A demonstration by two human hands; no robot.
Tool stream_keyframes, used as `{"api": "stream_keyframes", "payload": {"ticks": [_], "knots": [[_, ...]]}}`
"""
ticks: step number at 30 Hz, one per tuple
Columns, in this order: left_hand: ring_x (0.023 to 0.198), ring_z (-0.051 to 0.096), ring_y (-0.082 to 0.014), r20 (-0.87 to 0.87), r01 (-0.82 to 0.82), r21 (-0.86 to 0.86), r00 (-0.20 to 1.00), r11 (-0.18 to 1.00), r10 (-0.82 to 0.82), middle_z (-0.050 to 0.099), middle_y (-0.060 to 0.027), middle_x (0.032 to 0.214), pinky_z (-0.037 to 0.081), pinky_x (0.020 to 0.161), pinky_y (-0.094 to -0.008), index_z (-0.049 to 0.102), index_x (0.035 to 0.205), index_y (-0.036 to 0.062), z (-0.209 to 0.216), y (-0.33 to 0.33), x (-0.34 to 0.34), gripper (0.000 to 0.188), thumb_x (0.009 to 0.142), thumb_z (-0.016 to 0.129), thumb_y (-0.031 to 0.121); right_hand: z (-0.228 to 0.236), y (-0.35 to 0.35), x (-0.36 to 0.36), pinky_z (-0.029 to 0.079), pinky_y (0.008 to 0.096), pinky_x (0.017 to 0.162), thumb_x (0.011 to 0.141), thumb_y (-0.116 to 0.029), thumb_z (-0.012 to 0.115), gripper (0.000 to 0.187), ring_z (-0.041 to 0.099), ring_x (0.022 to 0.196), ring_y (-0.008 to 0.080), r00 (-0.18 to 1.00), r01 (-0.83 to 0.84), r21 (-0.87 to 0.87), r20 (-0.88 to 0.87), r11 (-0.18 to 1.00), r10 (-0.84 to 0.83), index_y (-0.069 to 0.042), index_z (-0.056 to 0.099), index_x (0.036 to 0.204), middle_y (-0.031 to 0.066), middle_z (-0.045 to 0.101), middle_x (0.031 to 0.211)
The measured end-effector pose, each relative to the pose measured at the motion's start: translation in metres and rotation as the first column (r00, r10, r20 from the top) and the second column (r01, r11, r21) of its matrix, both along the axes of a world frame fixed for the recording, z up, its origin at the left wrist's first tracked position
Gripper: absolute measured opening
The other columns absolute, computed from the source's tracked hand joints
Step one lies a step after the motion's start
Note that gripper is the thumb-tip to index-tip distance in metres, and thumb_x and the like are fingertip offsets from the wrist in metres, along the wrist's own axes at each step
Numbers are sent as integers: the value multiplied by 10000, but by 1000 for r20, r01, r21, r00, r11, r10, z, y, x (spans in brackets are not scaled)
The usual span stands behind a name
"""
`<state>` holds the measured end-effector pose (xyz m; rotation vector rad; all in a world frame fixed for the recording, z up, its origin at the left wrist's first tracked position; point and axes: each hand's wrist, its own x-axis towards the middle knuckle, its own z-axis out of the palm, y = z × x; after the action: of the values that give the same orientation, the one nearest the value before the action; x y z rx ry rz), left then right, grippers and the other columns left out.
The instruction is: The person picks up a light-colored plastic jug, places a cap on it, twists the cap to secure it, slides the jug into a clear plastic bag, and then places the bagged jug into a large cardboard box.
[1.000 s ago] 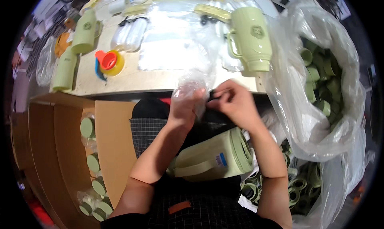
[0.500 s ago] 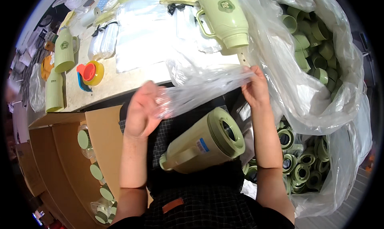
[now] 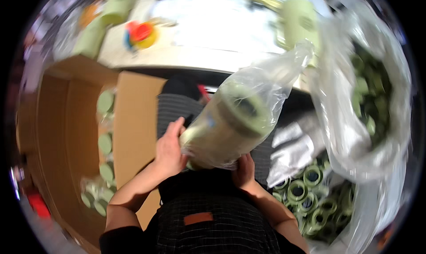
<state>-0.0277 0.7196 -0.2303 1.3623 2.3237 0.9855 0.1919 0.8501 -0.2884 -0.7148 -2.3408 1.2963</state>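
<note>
On my lap a light green thermos jug lies tilted, its round lid end pointing up and to the right. A clear plastic bag covers it, with its loose end rising to a crumpled corner beyond the lid. My left hand is closed on the bag's edge at the left of the jug's base. At the right of the base my right hand grips the bag too, its fingers partly hidden under the jug. Motion blurs the picture.
To the left stands an open cardboard box with green-topped items. Another green jug and red, yellow and blue scoops are on the table. At right, large plastic sacks hold green cups and ring-shaped parts.
The bag, stretched between my raised hands before, is now over the jug. Both hands have come down and toward me to the jug's base. The view has shifted.
</note>
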Motion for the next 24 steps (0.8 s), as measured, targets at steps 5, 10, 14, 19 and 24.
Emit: {"api": "stream_keyframes", "payload": {"ticks": [5, 10, 14, 19, 24], "knots": [[820, 597, -384, -302, -195, 119, 927, 974, 223, 520, -195, 1040, 513, 598, -438, 569, 1254, 143, -39, -61, 14, 570, 707, 683, 30, -11, -20, -59, 379, 405, 1089, 693, -66, 823, 837, 493, 1269, 292, 955, -264, -684, -87, 680, 282, 46, 380, 1395, 186, 494, 1351], [915, 620, -368, -354, -719, 142, 605, 681, 713, 589, -190, 1085, 530, 728, -441, 603, 1175, 101, 7, -184, -24, 290, 889, 572, 134, 82, -67, -145, 484, 376, 981, 720, 1, 783, 815, 583, 1164, 264, 726, -681, -357, -220, 639, 651, 9, 384, 1431, 169, 530, 1334], [1044, 602, -214, 168, -894, 23, 444, 447, 880, 636, -99, 1162, 486, 907, -369, 540, 1280, 12, -8, -369, -57, 434, 1039, 418, 351, 103, -107, -172, 510, 363, 926, 740, 24, 755, 758, 633, 1063, 231, 496, -863, -345, -443, 369, 747, -10, 417, 1417, 159, 584, 1278], [796, 564, -173, 469, -818, -503, 14, 280, 883, 646, -54, 974, 466, 718, -333, 610, 1199, 23, -83, -496, -88, 437, 1029, 417, 377, 42, -75, -147, 508, 320, 910, 840, 76, 620, 537, 634, 986, 169, 794, -580, -580, -246, 572, 556, -21, 480, 1350, 116, 616, 1193], [876, 671, -242, 647, -803, -483, -58, 350, 760, 689, -141, 1064, 531, 746, -380, 654, 1192, 18, -178, -566, -51, 399, 982, 460, 295, 16, -20, -109, 469, 206, 770, 917, 68, 579, 259, 558, 810, 50, 959, -222, -581, 17, 783, 284, -30, 592, 1156, 7, 645, 944]]}}
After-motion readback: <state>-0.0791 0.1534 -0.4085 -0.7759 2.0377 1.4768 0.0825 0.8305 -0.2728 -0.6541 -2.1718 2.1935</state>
